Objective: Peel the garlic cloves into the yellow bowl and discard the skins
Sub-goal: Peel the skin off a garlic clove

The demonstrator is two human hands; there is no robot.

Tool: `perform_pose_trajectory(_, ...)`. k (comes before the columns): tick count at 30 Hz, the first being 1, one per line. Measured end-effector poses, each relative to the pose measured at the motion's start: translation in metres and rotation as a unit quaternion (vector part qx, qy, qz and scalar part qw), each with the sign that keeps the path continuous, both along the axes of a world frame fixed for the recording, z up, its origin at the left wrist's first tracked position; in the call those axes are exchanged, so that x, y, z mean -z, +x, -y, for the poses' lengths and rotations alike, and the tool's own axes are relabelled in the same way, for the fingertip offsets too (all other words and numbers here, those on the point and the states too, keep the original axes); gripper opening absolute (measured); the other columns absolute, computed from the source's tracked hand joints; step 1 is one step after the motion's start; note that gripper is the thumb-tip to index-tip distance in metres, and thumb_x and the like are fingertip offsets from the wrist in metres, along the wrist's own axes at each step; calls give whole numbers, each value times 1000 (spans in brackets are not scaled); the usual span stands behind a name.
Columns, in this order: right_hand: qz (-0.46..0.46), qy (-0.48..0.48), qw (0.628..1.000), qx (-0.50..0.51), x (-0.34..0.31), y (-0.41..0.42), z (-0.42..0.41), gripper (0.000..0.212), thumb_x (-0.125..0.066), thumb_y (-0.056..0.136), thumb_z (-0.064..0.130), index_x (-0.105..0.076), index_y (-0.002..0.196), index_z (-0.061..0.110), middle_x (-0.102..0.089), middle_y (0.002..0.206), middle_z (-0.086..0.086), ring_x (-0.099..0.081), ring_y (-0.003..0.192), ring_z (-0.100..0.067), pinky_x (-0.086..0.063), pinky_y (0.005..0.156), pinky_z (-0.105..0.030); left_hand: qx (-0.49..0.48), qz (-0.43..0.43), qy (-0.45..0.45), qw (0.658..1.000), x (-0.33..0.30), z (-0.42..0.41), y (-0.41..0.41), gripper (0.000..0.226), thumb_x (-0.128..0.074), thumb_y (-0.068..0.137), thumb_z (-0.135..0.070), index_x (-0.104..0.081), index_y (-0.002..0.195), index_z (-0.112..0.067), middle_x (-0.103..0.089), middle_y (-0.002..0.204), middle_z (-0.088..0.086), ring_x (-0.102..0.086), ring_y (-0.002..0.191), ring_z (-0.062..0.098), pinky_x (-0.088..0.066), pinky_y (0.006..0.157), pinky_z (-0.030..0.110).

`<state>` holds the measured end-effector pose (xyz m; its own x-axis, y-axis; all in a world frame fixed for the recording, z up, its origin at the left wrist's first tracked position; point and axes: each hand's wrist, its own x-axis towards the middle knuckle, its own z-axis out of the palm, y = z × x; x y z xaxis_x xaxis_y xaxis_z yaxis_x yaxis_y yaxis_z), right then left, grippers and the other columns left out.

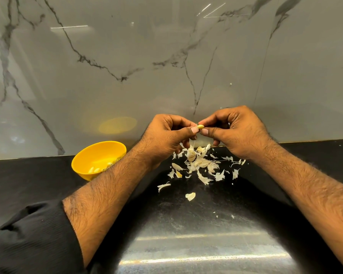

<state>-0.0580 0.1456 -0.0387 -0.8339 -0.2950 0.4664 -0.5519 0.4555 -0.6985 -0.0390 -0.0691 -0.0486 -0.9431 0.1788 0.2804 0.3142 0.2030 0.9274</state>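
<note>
Marble-veined wall panels rise behind a dark, glossy bench, and both hands work just in front of that wall, raised above the bench. Between them sits one clove, pale yellow and mostly bare, its long axis running roughly left to right. The left hand pinches it from the left with thumb and forefinger; the right hand pinches the other end, its remaining fingers curled in. A thin thread of skin seems to stick up from the clove, though it is too small to be sure.

The bowl stands on the bench to the left, near the left forearm and well apart from the clove, so the left hand is the nearer one for the drop. It holds a few peeled cloves at the bottom. Directly below the hands lies a loose heap of skins, with stray flakes scattered toward the near edge; none has been cleared yet. A black sleeve is pushed up the left arm.
</note>
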Motion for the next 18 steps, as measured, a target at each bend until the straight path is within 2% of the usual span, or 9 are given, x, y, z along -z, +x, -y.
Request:
perform_pose_trajectory(8,5,1,1000,4,3,1,4,13,-84,87,16,-82,97,24,-76,80,10,-72,61,-14,-60,58,-22,-19,-1,-9,1000,2,-5,0,9,-69,100,-5,-74,97,1,-67,69,4,-53,50,9,-44,46,20)
perform_pose_trajectory(12,80,-97,991,-43,3,2,4,14,-82,86,10,-82,98,16,-78,81,0,-70,60,-16,-52,51,-17,-18,-4,-4,1000,-1,-6,1,10,-68,100,-6,-73,95,1,-66,66,3,-51,48,8,-44,46,21)
perform_pose_trajectory(15,133,-157,976,-76,3,2,3,18,-83,79,17,-82,97,14,-78,83,-10,-69,66,-22,-47,48,-22,-13,-5,7,1000,-2,-7,2,11,-69,99,-6,-72,95,3,-65,67,6,-50,47,9,-43,45,22)
perform_pose_trajectory(18,179,-212,955,-103,5,-1,2,20,-82,76,16,-83,96,13,-76,84,-8,-62,68,-19,-43,48,-24,-10,-5,10,1000,-3,-6,2,12,-68,100,-6,-71,95,4,-64,70,9,-50,48,10,-44,45,22)
